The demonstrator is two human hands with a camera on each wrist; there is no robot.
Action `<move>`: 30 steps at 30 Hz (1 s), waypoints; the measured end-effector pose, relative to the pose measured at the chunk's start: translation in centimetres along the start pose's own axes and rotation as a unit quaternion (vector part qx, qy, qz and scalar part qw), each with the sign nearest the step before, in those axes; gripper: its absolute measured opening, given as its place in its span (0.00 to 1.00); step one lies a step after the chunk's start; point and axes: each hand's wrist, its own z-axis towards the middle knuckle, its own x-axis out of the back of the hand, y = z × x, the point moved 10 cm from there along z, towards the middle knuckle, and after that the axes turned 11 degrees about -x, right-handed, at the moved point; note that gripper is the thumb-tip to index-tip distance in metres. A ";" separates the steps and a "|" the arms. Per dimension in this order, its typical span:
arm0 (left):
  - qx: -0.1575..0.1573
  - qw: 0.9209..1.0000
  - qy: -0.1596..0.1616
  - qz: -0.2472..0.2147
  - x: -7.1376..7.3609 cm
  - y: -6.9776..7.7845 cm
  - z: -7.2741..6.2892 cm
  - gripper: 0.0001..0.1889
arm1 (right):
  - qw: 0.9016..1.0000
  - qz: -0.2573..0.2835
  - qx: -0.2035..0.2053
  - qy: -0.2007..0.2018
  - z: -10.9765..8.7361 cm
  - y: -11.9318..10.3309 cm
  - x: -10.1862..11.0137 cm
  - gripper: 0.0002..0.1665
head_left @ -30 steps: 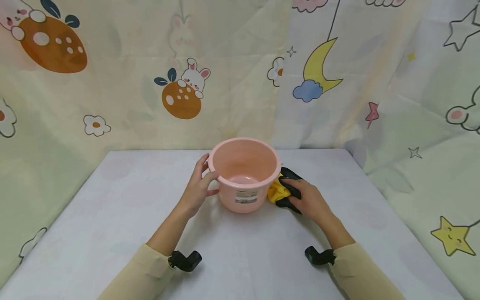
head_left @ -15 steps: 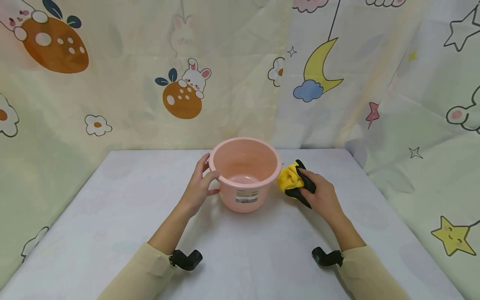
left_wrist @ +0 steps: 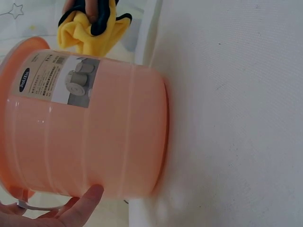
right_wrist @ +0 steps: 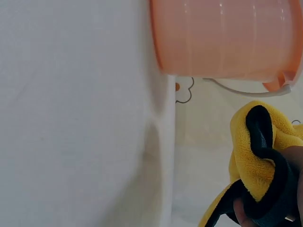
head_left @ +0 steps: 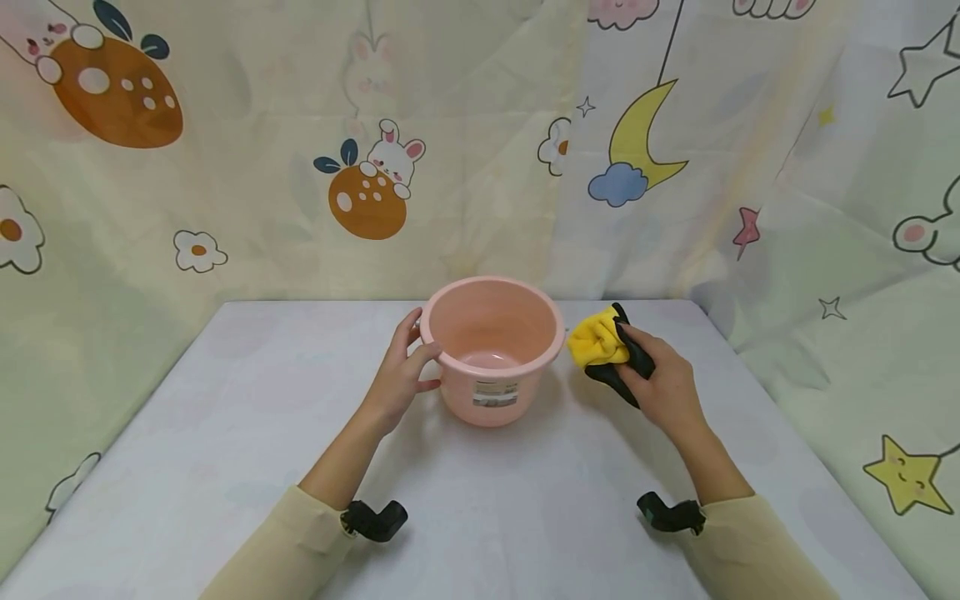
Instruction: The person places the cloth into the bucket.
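Observation:
A pink plastic bucket [head_left: 461,396] stands upright on the white table, with a printed label [head_left: 495,393] on its near side. My left hand [head_left: 397,375] holds the bucket's left side at the rim; in the left wrist view its fingers [left_wrist: 85,205] lie by the wall and the thin handle [left_wrist: 42,207]. To the bucket's right, my right hand [head_left: 663,379] grips a bunched yellow cloth [head_left: 596,337] with a dark backing and edge. The cloth is off the table and apart from the bucket, as the right wrist view also shows the folded cloth [right_wrist: 255,146].
The white tabletop [head_left: 480,508] spreads around the bucket. Behind it hangs a pale curtain [head_left: 480,167] printed with cartoon figures. A black wrist camera mount [head_left: 373,521] sits at the left wrist, another mount [head_left: 671,512] at the right.
My right hand has drawn the yellow cloth away from the bucket's right side, moving rightward and up. My left hand and the bucket have stayed in place.

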 end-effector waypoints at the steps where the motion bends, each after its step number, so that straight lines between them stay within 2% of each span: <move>1: 0.000 1.000 0.000 -0.001 0.0 0.0 0.0 0.38 | 1.000 0.001 -0.002 0.002 0.1 -0.1 0.2 0.34; 13: -0.001 1.000 0.003 -0.002 0.0 0.1 -0.1 0.37 | 0.999 0.022 0.018 0.031 0.4 -2.2 2.0 0.33; 30: 0.001 1.000 0.013 -0.006 0.1 0.0 -0.1 0.37 | 0.996 0.074 -0.005 0.043 1.1 -4.1 4.1 0.32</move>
